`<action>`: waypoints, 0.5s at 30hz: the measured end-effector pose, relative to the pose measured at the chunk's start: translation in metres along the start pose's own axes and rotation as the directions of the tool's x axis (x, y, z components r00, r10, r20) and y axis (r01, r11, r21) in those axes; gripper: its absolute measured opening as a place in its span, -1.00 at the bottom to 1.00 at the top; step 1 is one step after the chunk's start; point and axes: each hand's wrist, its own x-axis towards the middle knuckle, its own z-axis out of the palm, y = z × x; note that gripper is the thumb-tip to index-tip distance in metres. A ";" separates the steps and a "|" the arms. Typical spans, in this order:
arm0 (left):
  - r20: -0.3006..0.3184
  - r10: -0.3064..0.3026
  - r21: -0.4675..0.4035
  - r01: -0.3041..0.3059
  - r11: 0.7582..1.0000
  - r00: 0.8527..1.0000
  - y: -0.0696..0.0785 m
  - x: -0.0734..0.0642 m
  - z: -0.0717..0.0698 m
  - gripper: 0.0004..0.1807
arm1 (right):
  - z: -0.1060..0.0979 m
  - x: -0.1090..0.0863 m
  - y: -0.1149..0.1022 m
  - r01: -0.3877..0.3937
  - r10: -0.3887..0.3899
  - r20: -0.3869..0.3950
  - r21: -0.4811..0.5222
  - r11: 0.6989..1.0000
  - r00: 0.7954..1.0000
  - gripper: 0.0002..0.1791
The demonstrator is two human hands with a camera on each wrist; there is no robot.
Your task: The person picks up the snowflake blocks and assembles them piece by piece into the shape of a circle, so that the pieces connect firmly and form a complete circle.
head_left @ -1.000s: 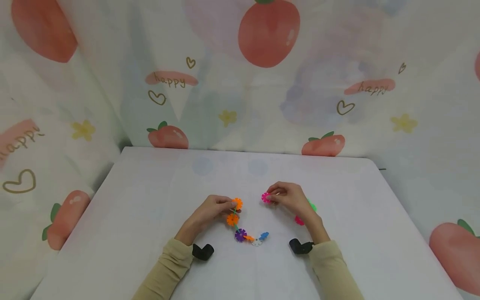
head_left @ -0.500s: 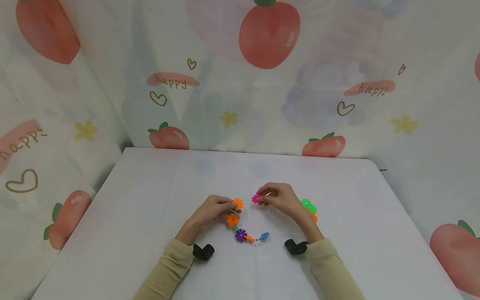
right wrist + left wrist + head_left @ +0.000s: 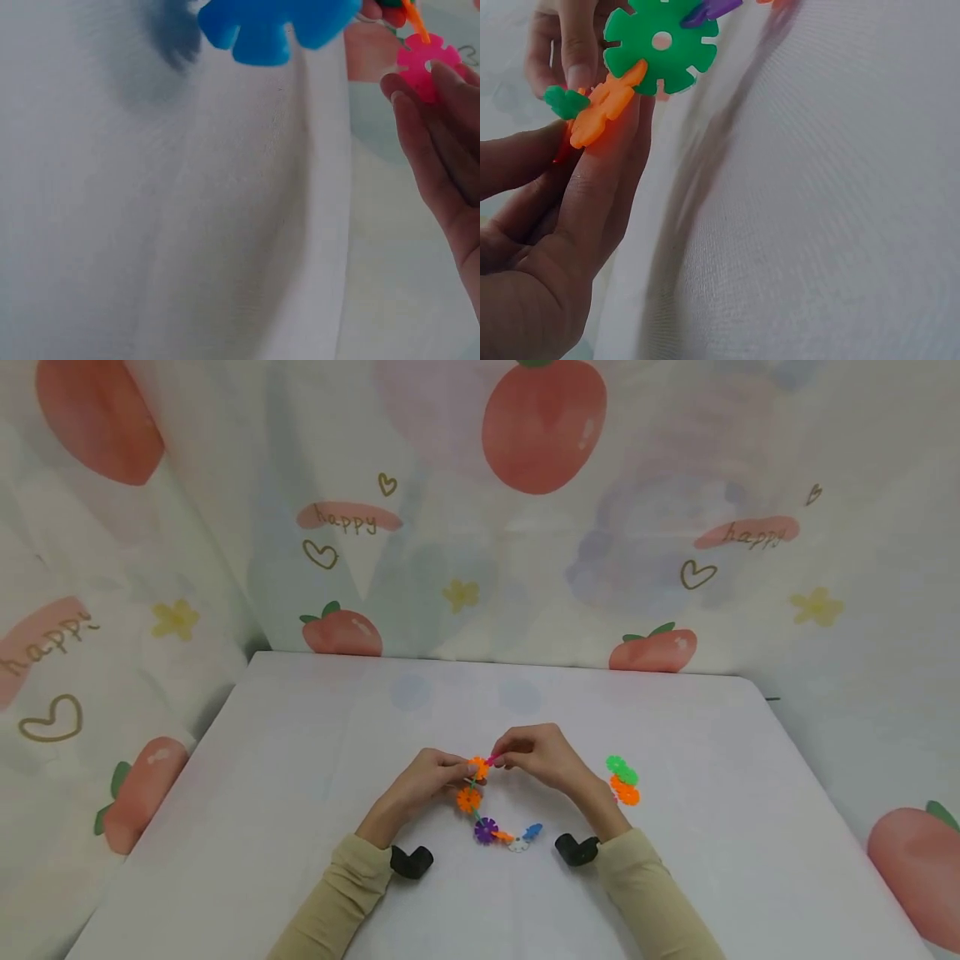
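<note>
My left hand (image 3: 427,783) pinches the orange end disc (image 3: 478,767) of a chain of notched plastic interlocking discs. From there the chain curves down through a green disc (image 3: 660,45), another orange disc (image 3: 468,800), a purple one (image 3: 486,831), a white one (image 3: 518,844) and a blue one (image 3: 532,832). Between thumb and fingers, my right hand (image 3: 543,760) holds a pink notched disc (image 3: 420,64). Its edge meets the orange end disc, the two standing crosswise. A small green piece (image 3: 566,103) shows beside the left fingertips.
To the right of my right hand lie loose green discs (image 3: 622,768) and orange discs (image 3: 625,790), a sliver of pink behind the wrist. White cloth covers the table (image 3: 360,710). A printed curtain (image 3: 525,568) rises behind it. Black wrist devices (image 3: 577,850) sit at both cuffs.
My right hand has moved left, bringing the pink disc from apart to the orange end disc and turning it edge-on. The left hand stays nearly still; the loose discs are now uncovered.
</note>
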 end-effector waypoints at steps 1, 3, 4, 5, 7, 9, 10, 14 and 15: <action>-0.008 -0.003 0.000 0.003 1.000 1.000 0.000 0.000 0.000 -0.67 | 0.000 0.001 -0.001 0.009 -0.009 0.000 -0.014 1.000 1.000 -0.86; -0.025 -0.006 0.003 0.006 1.000 1.000 0.002 0.001 0.001 -0.69 | 0.000 0.002 -0.001 0.034 -0.034 -0.001 -0.031 0.999 0.999 -0.86; -0.035 -0.005 0.007 0.005 1.000 0.999 0.002 0.001 0.002 -0.70 | -0.001 0.003 -0.001 0.050 -0.050 -0.002 -0.040 0.998 0.999 -0.86; -0.044 -0.003 0.009 0.004 1.000 0.999 0.003 0.001 0.002 -0.70 | -0.001 0.004 -0.001 0.062 -0.062 -0.003 -0.046 0.997 0.998 -0.86; -0.056 -0.001 0.008 0.002 1.000 0.998 0.005 0.002 0.003 -0.70 | -0.001 0.007 0.000 0.071 -0.071 -0.007 -0.047 0.996 0.997 -0.86; -0.058 -0.003 -0.006 0.002 1.000 0.998 0.006 0.002 0.004 -0.70 | 0.000 0.009 0.001 0.071 -0.071 -0.009 -0.041 0.997 0.997 -0.87; -0.052 -0.006 -0.018 0.005 1.000 0.999 0.007 0.002 0.004 -0.70 | 0.000 0.011 0.002 0.068 -0.068 -0.009 -0.041 0.997 0.998 -0.87; 0.024 -0.007 -0.040 0.008 0.999 1.000 0.005 0.001 0.005 -0.64 | 0.002 0.017 0.003 0.047 -0.046 0.013 -0.017 0.999 0.999 -0.87; 0.047 -0.008 -0.043 0.010 0.999 0.999 0.004 0.002 0.005 -0.61 | 0.003 0.018 0.003 0.047 -0.047 0.019 -0.018 0.999 0.999 -0.86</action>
